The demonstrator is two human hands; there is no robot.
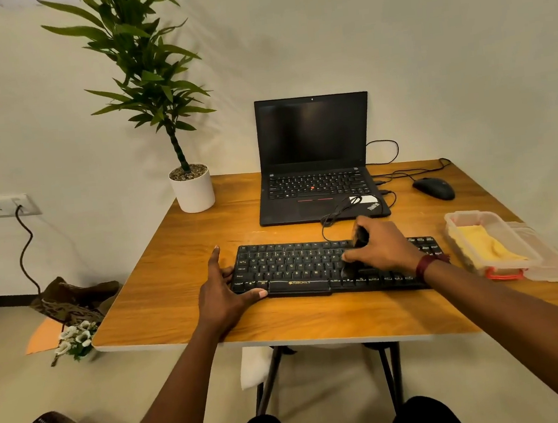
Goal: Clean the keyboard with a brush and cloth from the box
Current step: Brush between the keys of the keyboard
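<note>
A black keyboard [293,266] lies on the wooden table [177,308], near its front edge. My left hand [222,293] rests at the keyboard's left end, fingers spread, thumb pressed on its front edge. My right hand [383,247] is over the right half of the keys, closed around a dark brush [359,235] whose blurred bristles touch the keys. To the right stands a clear plastic box [458,223] with a yellow cloth [488,246] inside.
An open black laptop [315,159] sits behind the keyboard, its cable looping over the palm rest. A black mouse [434,188] lies at the back right, a potted plant [192,189] at the back left. The box's lid [552,268] lies beside the box.
</note>
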